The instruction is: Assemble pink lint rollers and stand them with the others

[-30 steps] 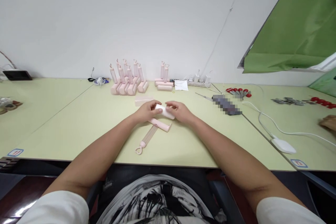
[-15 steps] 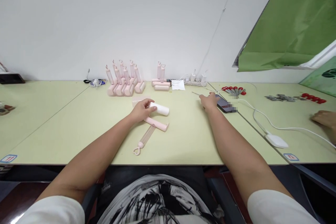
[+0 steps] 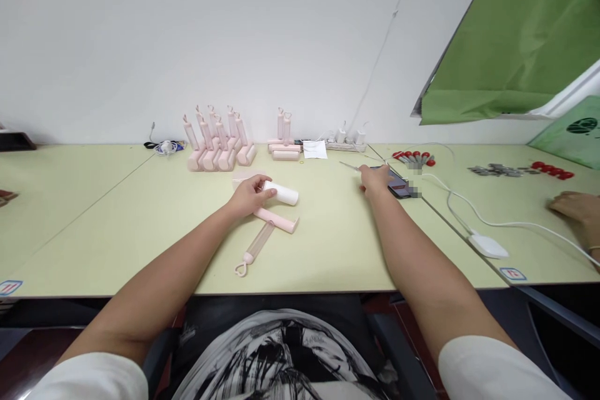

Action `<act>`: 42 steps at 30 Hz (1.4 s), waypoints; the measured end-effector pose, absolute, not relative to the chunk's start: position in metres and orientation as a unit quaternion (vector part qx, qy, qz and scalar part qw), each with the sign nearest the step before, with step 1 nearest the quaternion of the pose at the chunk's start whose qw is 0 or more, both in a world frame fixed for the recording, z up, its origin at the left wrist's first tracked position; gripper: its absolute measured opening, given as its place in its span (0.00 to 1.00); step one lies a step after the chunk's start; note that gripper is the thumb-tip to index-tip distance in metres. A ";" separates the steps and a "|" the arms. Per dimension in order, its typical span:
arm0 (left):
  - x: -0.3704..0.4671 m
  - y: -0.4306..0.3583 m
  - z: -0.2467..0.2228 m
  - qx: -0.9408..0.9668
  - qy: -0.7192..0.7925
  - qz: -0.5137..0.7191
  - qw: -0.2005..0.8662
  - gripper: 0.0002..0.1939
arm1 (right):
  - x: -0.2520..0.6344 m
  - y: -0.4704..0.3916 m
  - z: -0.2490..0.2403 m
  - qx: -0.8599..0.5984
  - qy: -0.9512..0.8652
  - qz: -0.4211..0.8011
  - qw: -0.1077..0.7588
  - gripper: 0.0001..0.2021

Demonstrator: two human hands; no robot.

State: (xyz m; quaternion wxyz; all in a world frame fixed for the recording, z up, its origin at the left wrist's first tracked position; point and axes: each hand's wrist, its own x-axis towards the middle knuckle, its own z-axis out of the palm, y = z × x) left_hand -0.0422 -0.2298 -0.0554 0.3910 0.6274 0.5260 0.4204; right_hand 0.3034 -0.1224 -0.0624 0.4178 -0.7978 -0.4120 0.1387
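Gripping 1 smooth white cylinder (image 3: 284, 194), the left hand (image 3: 250, 195) curls; the right hand (image 3: 374, 180), grip unclear, meets 1 flat, dark phone (image 3: 400, 186).

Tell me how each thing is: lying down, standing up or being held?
White roll: on its side, held by left hand
Smartphone: flat, partly under right hand
Heart-loop handle: lying down
Pink lint rollers: at the back, handles up
White paper: flat
Green curtain: hanging, creased
White adapter: flat, cable attached
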 end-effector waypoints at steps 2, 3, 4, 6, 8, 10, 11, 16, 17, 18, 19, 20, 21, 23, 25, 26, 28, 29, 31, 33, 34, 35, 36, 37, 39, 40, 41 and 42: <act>-0.041 -0.231 -0.053 0.623 0.527 0.422 0.395 0.26 | 0.303 -0.123 -0.062 -0.800 -0.385 0.160 0.431 0.38; -0.041 -0.232 -0.053 0.621 0.527 0.424 0.396 0.25 | 0.302 -0.124 -0.062 -0.799 -0.373 0.170 0.440 0.39; -0.041 -0.232 -0.052 0.619 0.526 0.426 0.398 0.25 | 0.301 -0.125 -0.062 -0.796 -0.371 0.173 0.447 0.39; -0.040 -0.233 -0.052 0.613 0.523 0.433 0.404 0.25 | 0.297 -0.127 -0.061 -0.783 -0.383 0.170 0.459 0.39; -0.039 -0.233 -0.052 0.602 0.518 0.445 0.414 0.25 | 0.291 -0.130 -0.060 -0.765 -0.409 0.160 0.471 0.37; -0.038 -0.232 -0.052 0.584 0.510 0.464 0.429 0.27 | 0.281 -0.133 -0.058 -0.742 -0.444 0.149 0.480 0.34; -0.038 -0.232 -0.052 0.574 0.506 0.474 0.437 0.28 | 0.276 -0.135 -0.056 -0.730 -0.463 0.145 0.482 0.32; -0.038 -0.232 -0.050 0.565 0.495 0.493 0.439 0.27 | 0.258 -0.145 -0.050 -0.675 -0.549 0.120 0.478 0.31; -0.038 -0.231 -0.049 0.567 0.493 0.493 0.439 0.26 | 0.259 -0.146 -0.049 -0.683 -0.545 0.125 0.470 0.32; -0.038 -0.231 -0.049 0.568 0.492 0.492 0.440 0.26 | 0.261 -0.146 -0.048 -0.699 -0.530 0.134 0.461 0.33; -0.038 -0.231 -0.050 0.567 0.491 0.492 0.441 0.27 | 0.265 -0.145 -0.048 -0.719 -0.510 0.144 0.451 0.34; -0.038 -0.231 -0.050 0.567 0.489 0.493 0.443 0.27 | 0.270 -0.144 -0.048 -0.738 -0.487 0.153 0.442 0.35; -0.038 -0.231 -0.050 0.567 0.487 0.493 0.444 0.27 | 0.275 -0.142 -0.049 -0.754 -0.464 0.160 0.436 0.37; -0.038 -0.231 -0.050 0.570 0.485 0.493 0.443 0.27 | 0.286 -0.138 -0.051 -0.775 -0.430 0.167 0.432 0.39; -0.038 -0.231 -0.050 0.573 0.487 0.494 0.437 0.27 | 0.293 -0.135 -0.053 -0.786 -0.411 0.172 0.429 0.41; -0.038 -0.231 -0.050 0.574 0.489 0.494 0.433 0.27 | 0.295 -0.133 -0.054 -0.790 -0.404 0.174 0.427 0.41; -0.038 -0.231 -0.050 0.574 0.491 0.496 0.428 0.27 | 0.297 -0.131 -0.055 -0.795 -0.398 0.175 0.423 0.41; -0.038 -0.231 -0.051 0.574 0.490 0.497 0.427 0.27 | 0.298 -0.130 -0.056 -0.797 -0.396 0.175 0.421 0.41; -0.038 -0.230 -0.051 0.574 0.487 0.499 0.430 0.27 | 0.298 -0.129 -0.056 -0.800 -0.391 0.175 0.420 0.41; -0.039 -0.230 -0.052 0.574 0.485 0.499 0.432 0.27 | 0.298 -0.127 -0.057 -0.803 -0.385 0.177 0.420 0.41; -0.039 -0.229 -0.052 0.574 0.486 0.498 0.432 0.27 | 0.298 -0.127 -0.057 -0.804 -0.381 0.179 0.421 0.41; -0.039 -0.229 -0.052 0.575 0.487 0.497 0.430 0.27 | 0.298 -0.127 -0.057 -0.804 -0.378 0.181 0.422 0.41; -0.039 -0.229 -0.052 0.576 0.488 0.497 0.428 0.26 | 0.298 -0.126 -0.057 -0.804 -0.376 0.184 0.423 0.41; -0.039 -0.229 -0.052 0.576 0.489 0.497 0.426 0.26 | 0.298 -0.126 -0.057 -0.803 -0.373 0.187 0.425 0.41; -0.038 -0.230 -0.052 0.575 0.491 0.497 0.426 0.26 | 0.298 -0.126 -0.057 -0.802 -0.368 0.195 0.428 0.41; -0.038 -0.230 -0.051 0.573 0.492 0.497 0.429 0.26 | 0.298 -0.126 -0.056 -0.801 -0.365 0.198 0.430 0.41; -0.038 -0.230 -0.051 0.570 0.492 0.496 0.432 0.26 | 0.298 -0.126 -0.056 -0.801 -0.362 0.201 0.432 0.40; -0.038 -0.230 -0.051 0.568 0.492 0.495 0.436 0.26 | 0.299 -0.126 -0.056 -0.800 -0.360 0.203 0.434 0.40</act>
